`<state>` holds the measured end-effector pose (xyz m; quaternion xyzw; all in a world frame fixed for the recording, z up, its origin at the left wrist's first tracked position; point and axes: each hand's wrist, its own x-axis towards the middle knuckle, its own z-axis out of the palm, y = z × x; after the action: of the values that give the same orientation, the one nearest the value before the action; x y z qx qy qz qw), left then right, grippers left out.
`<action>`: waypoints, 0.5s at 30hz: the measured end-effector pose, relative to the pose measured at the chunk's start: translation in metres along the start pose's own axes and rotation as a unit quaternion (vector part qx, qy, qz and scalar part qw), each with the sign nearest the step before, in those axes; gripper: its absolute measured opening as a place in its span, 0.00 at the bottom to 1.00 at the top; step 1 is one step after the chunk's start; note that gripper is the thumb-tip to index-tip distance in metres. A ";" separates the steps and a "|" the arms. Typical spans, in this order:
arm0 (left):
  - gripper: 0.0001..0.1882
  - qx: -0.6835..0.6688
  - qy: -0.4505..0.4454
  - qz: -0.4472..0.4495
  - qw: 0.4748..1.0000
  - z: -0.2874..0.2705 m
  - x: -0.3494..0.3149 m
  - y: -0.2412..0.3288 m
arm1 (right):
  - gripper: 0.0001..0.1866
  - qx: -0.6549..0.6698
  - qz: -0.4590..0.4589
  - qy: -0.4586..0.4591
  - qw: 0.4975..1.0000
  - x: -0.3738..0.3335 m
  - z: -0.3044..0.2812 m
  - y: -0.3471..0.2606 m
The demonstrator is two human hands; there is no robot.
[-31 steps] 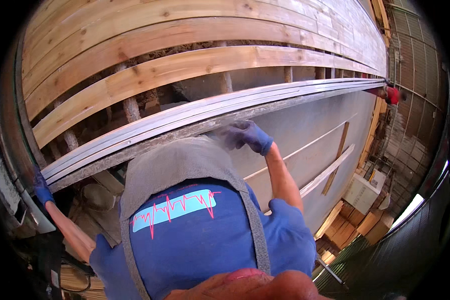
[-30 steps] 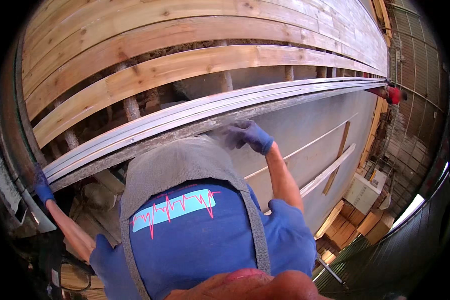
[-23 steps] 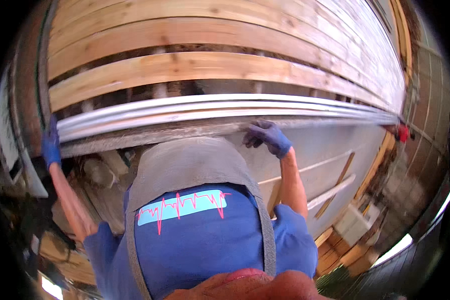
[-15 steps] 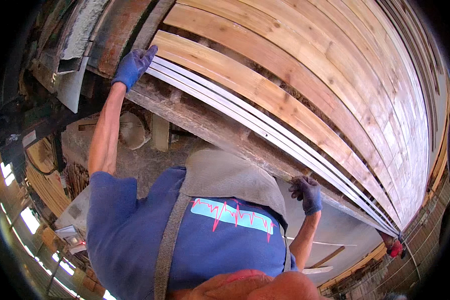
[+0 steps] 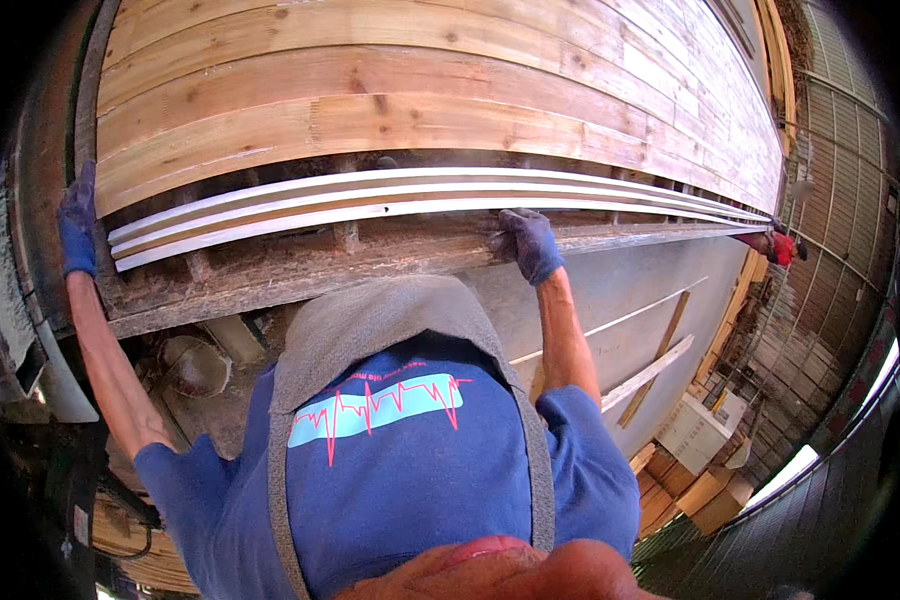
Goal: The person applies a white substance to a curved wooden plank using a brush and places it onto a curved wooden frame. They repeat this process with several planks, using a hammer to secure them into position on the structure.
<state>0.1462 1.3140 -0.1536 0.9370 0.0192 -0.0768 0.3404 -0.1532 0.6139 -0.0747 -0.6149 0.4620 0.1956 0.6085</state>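
My left hand, in a blue work glove, lies along the left ends of the wooden planks, beside a dark upright rail. Its fingers are stretched out. My right hand, gloved too, is at the front edge of several long narrow strips with white edges. Its fingers are loosely bent and slightly blurred, next to the nearest strip; whether they press on it I cannot tell. A dark gap separates the strips from the planks, which lie side by side.
A worn ledge runs along the front of the bench, close to my apron. At the far right end of the strips is another person's red-gloved hand. Cartons and loose wood pieces lie at the right.
The view has swung, and the bench sits further left. Gaps between the planks have closed, while one has opened before the white-edged strips. My right hand has risen from below the ledge to the strips.
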 end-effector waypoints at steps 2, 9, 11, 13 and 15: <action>0.23 0.025 -0.023 0.035 0.999 -0.003 0.009 0.001 | 0.11 0.057 -0.028 0.002 0.998 0.002 0.002 0.006; 0.23 0.178 -0.105 0.132 0.970 0.005 0.014 -0.067 | 0.13 -0.045 -0.264 0.079 0.960 0.056 0.015 0.062; 0.24 0.602 -0.153 0.174 0.764 0.005 0.003 -0.100 | 0.16 0.291 -0.189 0.005 0.938 0.040 0.039 0.038; 0.25 0.906 -0.081 0.304 0.283 0.009 -0.023 -0.117 | 0.17 0.469 -0.150 0.004 0.870 0.016 0.064 0.012; 0.25 0.940 -0.008 0.316 0.127 0.011 -0.030 -0.125 | 0.17 0.515 -0.137 0.006 0.846 0.011 0.065 0.012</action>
<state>0.1042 1.4035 -0.2365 0.4449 -0.3686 0.0724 -0.8130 -0.1366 0.6730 -0.1027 -0.2709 0.4109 -0.1594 0.8558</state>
